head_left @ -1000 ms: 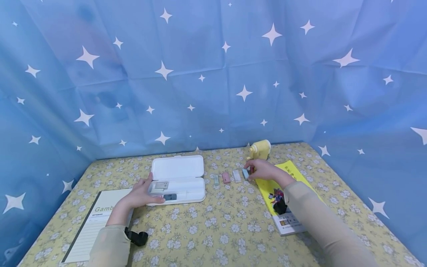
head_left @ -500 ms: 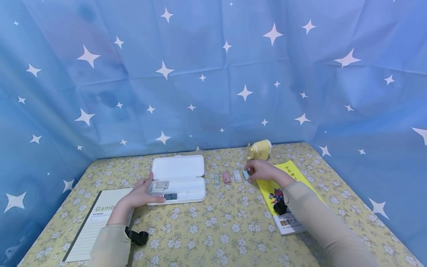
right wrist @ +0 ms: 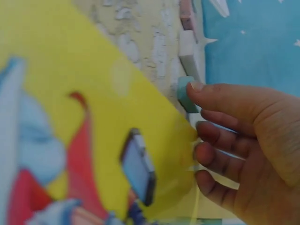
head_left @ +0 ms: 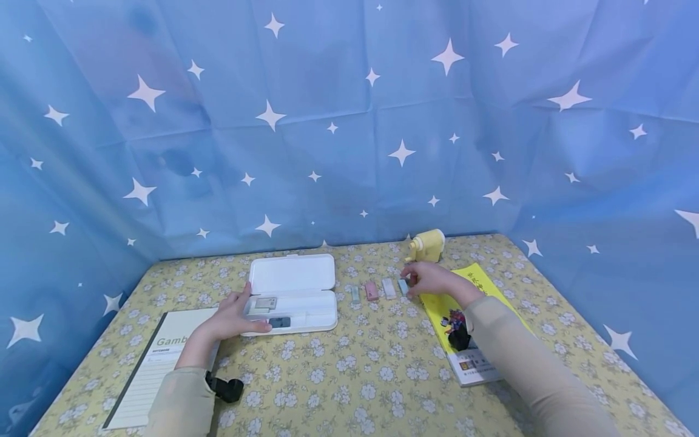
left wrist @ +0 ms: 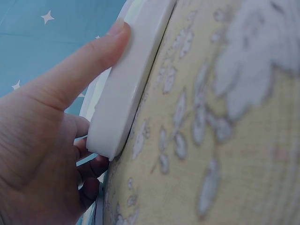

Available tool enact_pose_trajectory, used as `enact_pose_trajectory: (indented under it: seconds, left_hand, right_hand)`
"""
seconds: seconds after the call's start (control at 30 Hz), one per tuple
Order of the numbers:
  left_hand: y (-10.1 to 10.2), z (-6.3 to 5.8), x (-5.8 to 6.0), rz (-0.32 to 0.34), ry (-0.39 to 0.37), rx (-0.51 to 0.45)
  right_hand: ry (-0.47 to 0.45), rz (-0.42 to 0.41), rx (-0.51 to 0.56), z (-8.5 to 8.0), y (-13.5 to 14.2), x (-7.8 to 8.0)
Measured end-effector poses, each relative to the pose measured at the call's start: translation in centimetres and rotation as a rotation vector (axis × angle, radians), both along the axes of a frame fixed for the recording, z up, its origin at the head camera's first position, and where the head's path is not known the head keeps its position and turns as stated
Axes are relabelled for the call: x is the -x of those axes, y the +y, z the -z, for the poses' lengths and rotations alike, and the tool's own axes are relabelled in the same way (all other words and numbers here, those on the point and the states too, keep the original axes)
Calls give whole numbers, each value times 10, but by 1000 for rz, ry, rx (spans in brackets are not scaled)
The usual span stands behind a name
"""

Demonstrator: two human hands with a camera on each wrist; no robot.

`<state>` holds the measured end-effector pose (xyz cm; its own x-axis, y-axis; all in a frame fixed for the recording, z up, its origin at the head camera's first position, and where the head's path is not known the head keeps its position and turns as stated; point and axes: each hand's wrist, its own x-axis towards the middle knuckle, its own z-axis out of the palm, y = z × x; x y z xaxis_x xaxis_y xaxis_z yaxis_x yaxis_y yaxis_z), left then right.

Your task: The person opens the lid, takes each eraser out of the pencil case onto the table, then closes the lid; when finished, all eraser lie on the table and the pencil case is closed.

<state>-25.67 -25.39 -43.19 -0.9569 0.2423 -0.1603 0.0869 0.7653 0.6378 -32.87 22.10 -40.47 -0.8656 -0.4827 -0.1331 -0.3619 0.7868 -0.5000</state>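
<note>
My left hand (head_left: 232, 317) holds the left end of an open white pencil case (head_left: 319, 312), thumb along its front wall and the other fingers around the left side. Inside the case lie a pale grey eraser (head_left: 266, 303) and a dark one, the dark eraser (head_left: 281, 322) near the thumb. My right hand (head_left: 431, 279) pinches a blue-green eraser (head_left: 403, 286) standing at the right end of a row on the table. In the right wrist view the thumb touches this teal eraser (right wrist: 185, 93); the index fingertip is partly hidden. Leftward in the row are a white eraser (head_left: 389, 289), a pink eraser (head_left: 371, 291) and a pale green eraser (head_left: 355, 295).
A yellow pencil sharpener (head_left: 428, 245) with a crank stands behind my right hand. Under the right forearm lies a yellow book (head_left: 437, 312). A notebook (head_left: 158, 370) lies partly under the left forearm. The flowered tablecloth (head_left: 338, 388) reaches back to a blue starred curtain (head_left: 349, 152).
</note>
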Motion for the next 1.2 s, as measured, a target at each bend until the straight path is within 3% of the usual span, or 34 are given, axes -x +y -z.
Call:
enact_pose_trajectory:
  seconds: [0.2, 0.37, 0.73, 0.93, 1.2]
  left_hand:
    - [0, -1, 0, -9, 4, -6]
    - [1, -2, 0, -10, 12, 6]
    - [0, 0, 1, 2, 15, 8]
    - [0, 1, 1, -17, 5, 3]
    - [1, 1, 0, -39, 14, 19]
  right_hand:
    - [-11, 0, 8, -10, -2, 4]
    - [16, -57, 8, -22, -21, 7]
    - [-9, -247, -41, -42, -114, 10]
    - [7, -350, -51, -42, -163, 6]
    - [-76, -471, 20, -38, -212, -5]
